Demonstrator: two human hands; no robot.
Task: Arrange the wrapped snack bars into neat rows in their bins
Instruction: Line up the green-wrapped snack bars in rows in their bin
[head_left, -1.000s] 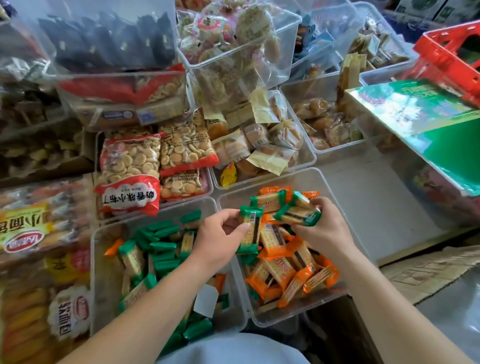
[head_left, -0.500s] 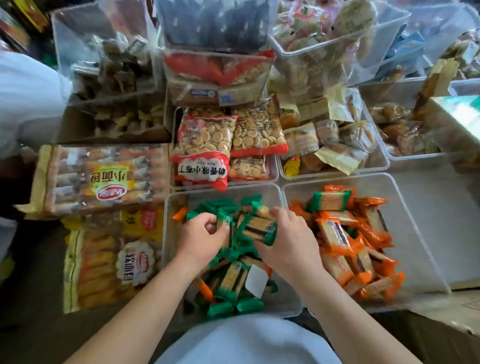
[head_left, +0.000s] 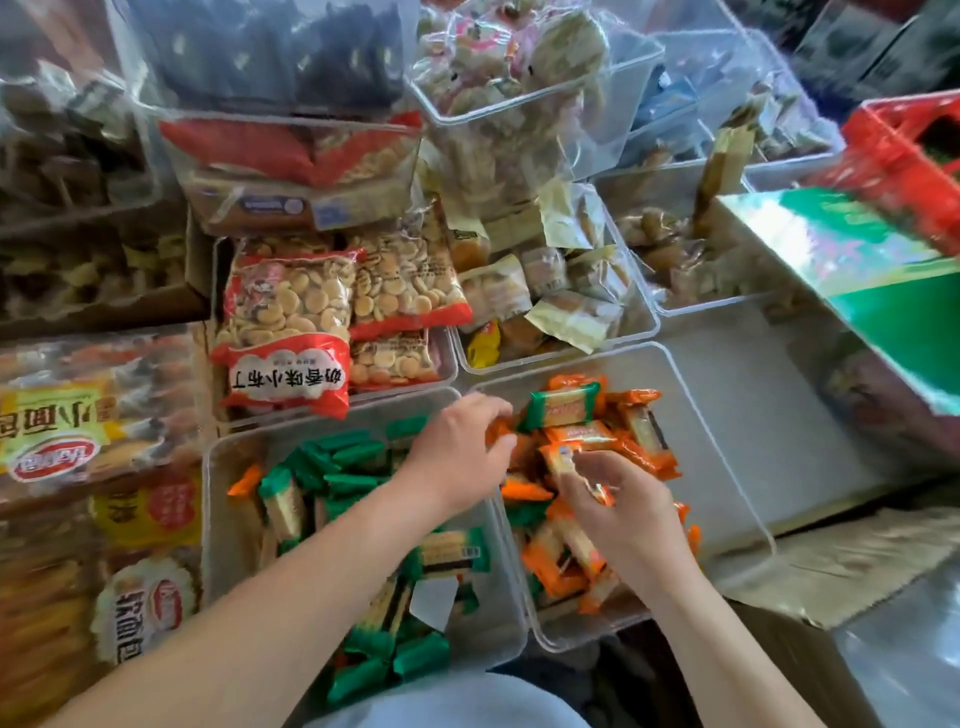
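Note:
Two clear plastic bins stand side by side in front of me. The left bin (head_left: 218, 499) holds several green-wrapped snack bars (head_left: 337, 462) and one stray orange bar (head_left: 244, 480). The right bin (head_left: 727, 467) holds a loose pile of orange-wrapped bars (head_left: 644, 441) with a green bar (head_left: 563, 405) on top. My left hand (head_left: 457, 457) reaches across the divide and its fingers curl onto an orange bar at the pile's left edge. My right hand (head_left: 618, 509) pinches an orange bar (head_left: 563, 460) over the pile.
Bags of small round biscuits (head_left: 291, 322) lie in the bin behind the left one. Wrapped cakes (head_left: 550, 291) fill the bin behind the right one. Bread packs (head_left: 78, 431) sit at far left. A green box (head_left: 883, 291) and red crate (head_left: 914, 156) stand at right.
Both hands moved from the green-bar bin over to the orange-bar bin. The green bars they held are gone from them; each now has hold of an orange bar. The view swung right.

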